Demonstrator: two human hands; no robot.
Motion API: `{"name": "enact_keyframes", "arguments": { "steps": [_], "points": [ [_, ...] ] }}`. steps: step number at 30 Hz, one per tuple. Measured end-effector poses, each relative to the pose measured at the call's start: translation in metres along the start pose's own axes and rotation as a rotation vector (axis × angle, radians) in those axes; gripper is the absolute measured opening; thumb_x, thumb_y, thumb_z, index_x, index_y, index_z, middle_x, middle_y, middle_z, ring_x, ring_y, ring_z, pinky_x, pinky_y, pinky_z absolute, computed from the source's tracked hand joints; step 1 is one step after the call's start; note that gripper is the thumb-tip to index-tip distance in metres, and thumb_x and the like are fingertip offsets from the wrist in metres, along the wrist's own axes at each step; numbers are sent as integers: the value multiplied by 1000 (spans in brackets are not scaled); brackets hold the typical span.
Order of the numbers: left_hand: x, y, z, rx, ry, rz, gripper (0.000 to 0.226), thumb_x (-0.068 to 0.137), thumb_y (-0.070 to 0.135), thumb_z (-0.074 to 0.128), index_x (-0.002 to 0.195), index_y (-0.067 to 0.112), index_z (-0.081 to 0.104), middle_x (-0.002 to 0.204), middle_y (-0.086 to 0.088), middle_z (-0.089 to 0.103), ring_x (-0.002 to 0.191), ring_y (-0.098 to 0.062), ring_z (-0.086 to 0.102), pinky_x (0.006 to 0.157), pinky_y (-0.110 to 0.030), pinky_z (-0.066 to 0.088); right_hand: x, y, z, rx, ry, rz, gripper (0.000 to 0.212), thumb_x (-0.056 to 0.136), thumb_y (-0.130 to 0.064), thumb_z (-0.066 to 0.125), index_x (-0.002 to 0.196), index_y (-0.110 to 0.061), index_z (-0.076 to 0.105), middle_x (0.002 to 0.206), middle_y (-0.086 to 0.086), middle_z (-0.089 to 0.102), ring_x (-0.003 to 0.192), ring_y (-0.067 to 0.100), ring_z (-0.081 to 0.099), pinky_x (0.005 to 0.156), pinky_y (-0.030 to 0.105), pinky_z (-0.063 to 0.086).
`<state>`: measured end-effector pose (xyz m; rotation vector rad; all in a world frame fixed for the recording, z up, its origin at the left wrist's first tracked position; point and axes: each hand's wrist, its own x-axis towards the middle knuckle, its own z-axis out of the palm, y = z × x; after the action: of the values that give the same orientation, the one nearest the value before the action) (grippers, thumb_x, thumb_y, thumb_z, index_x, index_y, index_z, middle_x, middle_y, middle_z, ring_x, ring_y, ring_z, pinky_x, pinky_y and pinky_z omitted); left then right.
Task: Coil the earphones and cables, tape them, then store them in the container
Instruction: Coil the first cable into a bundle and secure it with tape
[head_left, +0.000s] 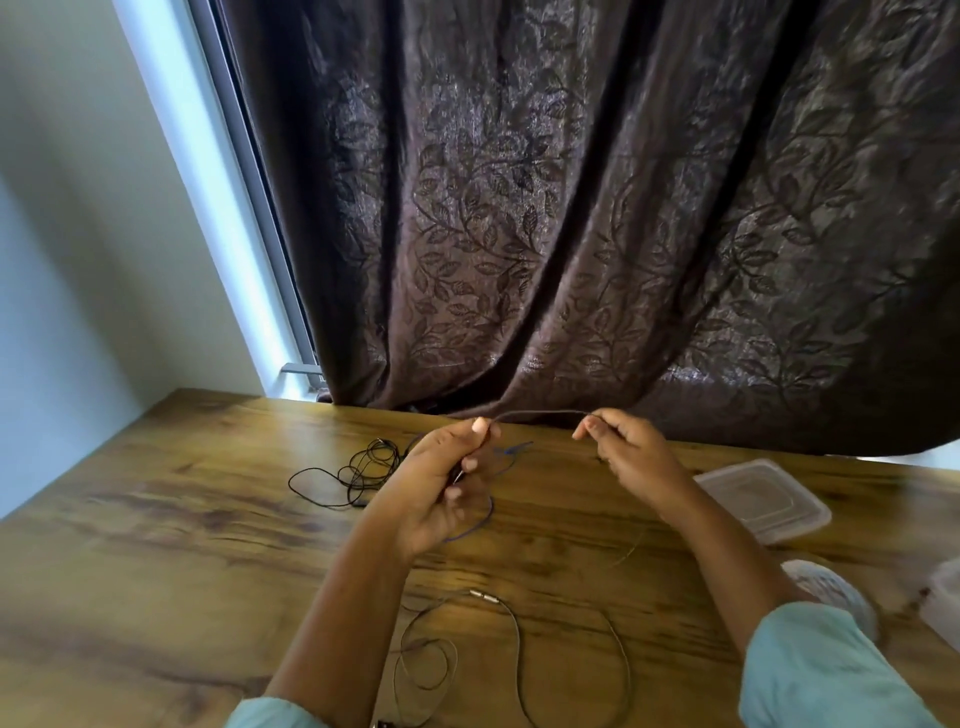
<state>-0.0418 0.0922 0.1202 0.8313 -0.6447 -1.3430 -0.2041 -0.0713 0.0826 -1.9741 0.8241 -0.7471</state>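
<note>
Tabletop: brown wood grain with dark streaks.

Left of centre: black cable, thin, in a loose flat tangle on the wood, apart from both hands.

Left hand: fingers curled, grip pinching the blue cable between thumb and forefinger. A thin blue loop hangs below the palm.

Between the hands the blue cable spans in a shallow arc, raised above the tabletop, in front of the dark brown curtain, which has a sheen and a raised leaf pattern.

Near edge, centre: grey cable, fine, in wide open loops, with a small metal plug.

Right hand: grip pinching the cable's other end at the fingertips.

Far right: clear plastic lid, a rounded rectangle lying flat. Translucent container, corner only, at the frame edge.
</note>
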Motion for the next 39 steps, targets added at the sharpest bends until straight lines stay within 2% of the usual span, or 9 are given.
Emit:
{"name": "enact_keyframes", "arguments": {
  "steps": [4,10,12,15,20,26,29,33,39],
  "points": [
    [20,-4,19,-318,165,233,26,90,20,47,111,11,60,46,8,37,35,-1,38,33,-10,35,-14,3,38,-168,-145,-5,28,101,-35,36,84,-28,57,53,-8,39,41,3,36,47,26,31],
    [44,-3,17,-419,485,440,31,97,12,46,127,6,50,56,-2,56,74,-17,69,60,-25,58,-57,-14,53,-372,-343,-36,24,101,-38,34,91,-28,54,95,0,67,84,18,63,76,38,48],
    [49,-14,17,-272,536,412,36,99,14,41,135,15,44,60,-2,54,84,-23,68,67,-33,59,-66,-25,42,-428,-326,-87,26,100,-41,32,94,-26,53,97,0,67,87,19,63,78,40,50],
    [53,-36,12,275,570,405,44,100,9,38,142,22,37,63,1,46,63,-8,57,67,-27,51,-72,-36,19,-529,-282,-117,25,99,-44,33,99,-27,51,93,-4,66,87,20,61,69,35,47],
    [38,-53,13,1025,348,361,55,94,-3,42,139,28,41,80,1,56,62,-6,49,59,-14,44,-75,-58,-15,-509,-159,-216,23,95,-47,43,95,-32,60,83,-12,64,76,4,59,66,27,47],
    [20,-57,42,687,12,44,21,99,5,38,100,5,59,69,-4,57,56,-13,57,57,-32,48,-41,-49,-40,-246,30,-297,3,81,-27,73,79,-25,72,67,-12,53,62,5,52,53,15,37],
    [11,-49,51,301,-35,-28,33,99,12,36,101,15,69,55,2,41,46,-10,41,52,-27,47,-30,-43,-40,-13,64,-251,4,77,-21,76,76,-19,73,70,-6,60,61,0,51,57,10,38],
    [5,-46,49,3,-187,-106,37,92,17,44,125,14,59,50,4,34,37,-8,36,89,-53,46,-22,-36,-32,117,125,-245,14,80,-17,73,74,-29,70,78,-8,68,74,3,63,67,15,45],
    [1,-45,47,-250,-158,-15,45,80,16,54,124,7,60,46,5,36,35,-6,38,75,-49,58,-23,-20,-9,138,166,-138,11,88,-24,64,81,-30,70,80,-8,71,75,1,63,67,18,48]
  ]
}}
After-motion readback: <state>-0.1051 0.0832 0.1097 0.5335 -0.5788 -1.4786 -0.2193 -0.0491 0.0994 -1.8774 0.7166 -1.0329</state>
